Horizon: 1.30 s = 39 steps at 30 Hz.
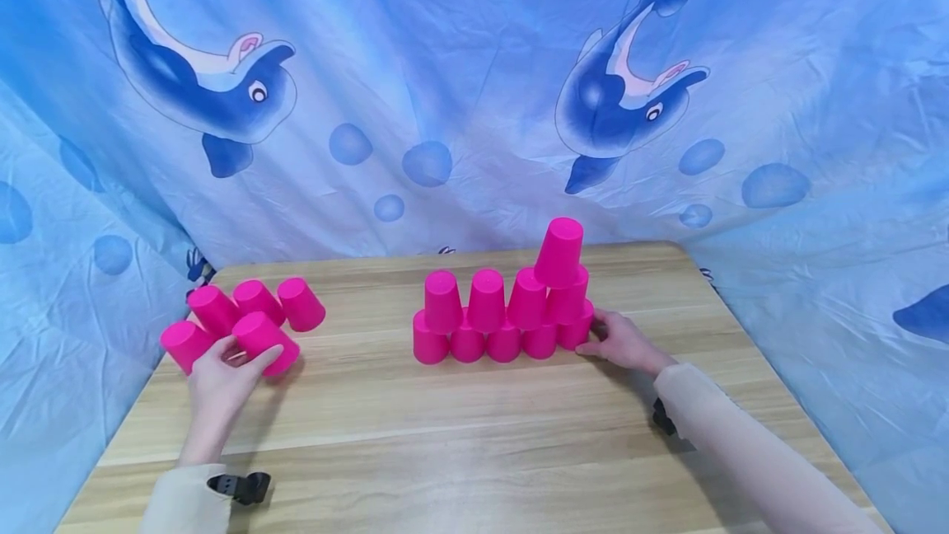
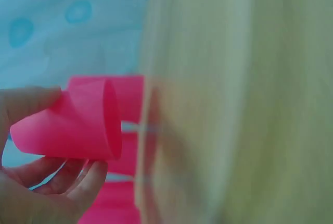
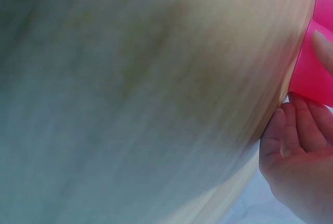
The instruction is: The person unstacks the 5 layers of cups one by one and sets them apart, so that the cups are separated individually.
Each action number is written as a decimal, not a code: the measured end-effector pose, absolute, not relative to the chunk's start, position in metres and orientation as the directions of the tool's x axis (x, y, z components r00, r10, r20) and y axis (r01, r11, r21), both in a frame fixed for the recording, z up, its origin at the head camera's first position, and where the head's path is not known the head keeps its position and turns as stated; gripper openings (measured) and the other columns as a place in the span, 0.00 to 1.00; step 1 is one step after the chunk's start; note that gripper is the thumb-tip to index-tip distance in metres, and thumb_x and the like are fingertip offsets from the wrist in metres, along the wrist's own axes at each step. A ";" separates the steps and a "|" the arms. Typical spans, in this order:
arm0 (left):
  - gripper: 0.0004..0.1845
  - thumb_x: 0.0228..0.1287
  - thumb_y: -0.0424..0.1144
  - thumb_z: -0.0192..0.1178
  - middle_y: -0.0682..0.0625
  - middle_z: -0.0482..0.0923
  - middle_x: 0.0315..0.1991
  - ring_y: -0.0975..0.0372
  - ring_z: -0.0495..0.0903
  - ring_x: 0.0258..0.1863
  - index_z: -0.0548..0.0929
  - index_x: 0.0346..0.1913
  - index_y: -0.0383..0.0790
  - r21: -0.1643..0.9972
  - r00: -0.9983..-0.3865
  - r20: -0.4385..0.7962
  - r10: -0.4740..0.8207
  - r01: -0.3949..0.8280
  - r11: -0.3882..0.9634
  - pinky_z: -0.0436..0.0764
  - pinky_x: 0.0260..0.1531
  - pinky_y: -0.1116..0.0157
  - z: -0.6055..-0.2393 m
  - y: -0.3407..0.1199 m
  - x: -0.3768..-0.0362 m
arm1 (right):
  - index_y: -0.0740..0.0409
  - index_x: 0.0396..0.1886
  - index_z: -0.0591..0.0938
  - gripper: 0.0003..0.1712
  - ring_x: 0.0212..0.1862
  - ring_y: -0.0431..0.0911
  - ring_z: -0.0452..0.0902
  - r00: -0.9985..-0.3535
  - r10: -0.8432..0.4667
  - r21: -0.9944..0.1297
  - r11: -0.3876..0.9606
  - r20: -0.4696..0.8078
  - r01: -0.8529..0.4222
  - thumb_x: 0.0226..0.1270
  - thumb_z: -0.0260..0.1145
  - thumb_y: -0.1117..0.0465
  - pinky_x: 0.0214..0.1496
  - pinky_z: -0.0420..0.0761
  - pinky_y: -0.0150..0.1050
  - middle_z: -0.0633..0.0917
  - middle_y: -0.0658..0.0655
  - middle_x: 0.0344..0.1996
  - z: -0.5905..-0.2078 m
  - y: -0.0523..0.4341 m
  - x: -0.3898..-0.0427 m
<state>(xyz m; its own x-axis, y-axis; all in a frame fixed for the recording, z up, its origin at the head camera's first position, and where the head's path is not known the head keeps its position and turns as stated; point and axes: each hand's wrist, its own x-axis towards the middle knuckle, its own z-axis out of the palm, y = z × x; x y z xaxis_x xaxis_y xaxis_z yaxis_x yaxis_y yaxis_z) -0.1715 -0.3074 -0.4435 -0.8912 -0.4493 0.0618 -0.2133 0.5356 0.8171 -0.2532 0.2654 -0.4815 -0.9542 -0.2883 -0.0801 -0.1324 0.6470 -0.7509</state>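
At the near left, the left hand (image 1: 218, 386) pinches a tilted cup (image 1: 265, 340) between thumb and fingers, above the table (image 1: 445, 452). Loose cups (image 1: 301, 305), four of them, crowd beside and beyond it; a careless swing could knock one over, and a weak pinch could let the tilted cup slip. Well apart, to the right, the right hand (image 1: 621, 342) has thumb and fingers round the end cup (image 1: 572, 334) of the five-cup bottom row (image 1: 503, 343). That seems the riskiest spot: a nudge there could shift the second row (image 1: 486, 301) resting above, and the lone top cup (image 1: 560, 252), perched over that same right end, would probably fall first.
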 end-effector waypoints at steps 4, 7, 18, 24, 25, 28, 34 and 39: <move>0.37 0.56 0.51 0.69 0.33 0.76 0.49 0.49 0.75 0.45 0.72 0.61 0.28 0.783 -0.879 0.058 -0.474 -0.254 0.568 0.73 0.35 0.63 -0.454 -0.324 -0.167 | 0.64 0.66 0.69 0.42 0.61 0.62 0.68 -0.955 -0.286 -0.754 0.644 -0.076 -0.133 0.54 0.76 0.56 0.58 0.71 0.55 0.73 0.64 0.60 -0.481 0.266 -0.253; 0.37 0.56 0.50 0.68 0.30 0.74 0.49 0.44 0.73 0.46 0.71 0.61 0.26 0.766 -0.869 0.056 -0.491 -0.279 0.580 0.72 0.36 0.58 -0.457 -0.331 -0.166 | 0.64 0.65 0.69 0.41 0.61 0.62 0.68 -0.955 -0.288 -0.752 0.645 -0.072 -0.137 0.54 0.75 0.56 0.58 0.71 0.55 0.74 0.64 0.60 -0.481 0.266 -0.253; 0.37 0.57 0.49 0.68 0.27 0.74 0.51 0.40 0.73 0.49 0.70 0.60 0.25 0.741 -0.841 0.067 -0.537 -0.318 0.591 0.69 0.44 0.47 -0.462 -0.348 -0.171 | 0.65 0.64 0.70 0.40 0.60 0.62 0.69 -0.951 -0.307 -0.755 0.633 -0.043 -0.170 0.54 0.75 0.56 0.58 0.71 0.55 0.74 0.64 0.59 -0.484 0.268 -0.253; 0.36 0.57 0.48 0.68 0.27 0.74 0.51 0.39 0.73 0.50 0.71 0.60 0.25 0.737 -0.845 0.075 -0.530 -0.311 0.600 0.70 0.45 0.46 -0.463 -0.351 -0.174 | 0.64 0.65 0.70 0.41 0.61 0.62 0.69 -0.953 -0.301 -0.751 0.640 -0.047 -0.165 0.53 0.76 0.55 0.58 0.71 0.55 0.74 0.64 0.60 -0.486 0.268 -0.255; 0.36 0.57 0.48 0.68 0.27 0.74 0.51 0.40 0.73 0.50 0.71 0.60 0.25 0.736 -0.844 0.077 -0.530 -0.311 0.602 0.70 0.45 0.47 -0.463 -0.351 -0.175 | 0.64 0.65 0.70 0.41 0.61 0.62 0.69 -0.952 -0.303 -0.749 0.641 -0.047 -0.167 0.53 0.76 0.54 0.58 0.71 0.55 0.74 0.64 0.60 -0.486 0.268 -0.255; 0.37 0.56 0.49 0.68 0.27 0.74 0.51 0.39 0.73 0.50 0.71 0.60 0.24 0.735 -0.843 0.075 -0.533 -0.315 0.601 0.69 0.47 0.46 -0.463 -0.351 -0.176 | 0.64 0.65 0.69 0.41 0.61 0.63 0.68 -0.951 -0.305 -0.748 0.642 -0.050 -0.167 0.54 0.75 0.55 0.58 0.71 0.55 0.74 0.65 0.60 -0.485 0.268 -0.256; 0.36 0.57 0.47 0.68 0.26 0.74 0.51 0.38 0.74 0.50 0.71 0.60 0.24 0.735 -0.840 0.086 -0.536 -0.310 0.603 0.67 0.52 0.44 -0.463 -0.350 -0.179 | 0.63 0.65 0.70 0.41 0.61 0.62 0.68 -0.954 -0.291 -0.750 0.646 -0.070 -0.142 0.53 0.76 0.56 0.58 0.71 0.55 0.74 0.63 0.60 -0.483 0.267 -0.256; 0.36 0.58 0.46 0.68 0.26 0.74 0.52 0.37 0.74 0.51 0.70 0.61 0.23 0.740 -0.834 0.094 -0.544 -0.307 0.598 0.59 0.58 0.41 -0.463 -0.349 -0.180 | 0.63 0.65 0.70 0.41 0.62 0.62 0.68 -0.954 -0.291 -0.750 0.646 -0.072 -0.140 0.54 0.76 0.57 0.58 0.71 0.55 0.73 0.63 0.61 -0.483 0.267 -0.255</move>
<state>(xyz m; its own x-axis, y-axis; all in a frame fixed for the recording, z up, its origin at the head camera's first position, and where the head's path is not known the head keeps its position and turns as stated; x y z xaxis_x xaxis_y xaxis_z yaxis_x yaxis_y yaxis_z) -0.1801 -0.3495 -0.4634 -0.8335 -0.5445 0.0938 -0.3073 0.5980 0.7402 -0.2548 0.2673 -0.4828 -0.9539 -0.2913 -0.0724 -0.1403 0.6460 -0.7503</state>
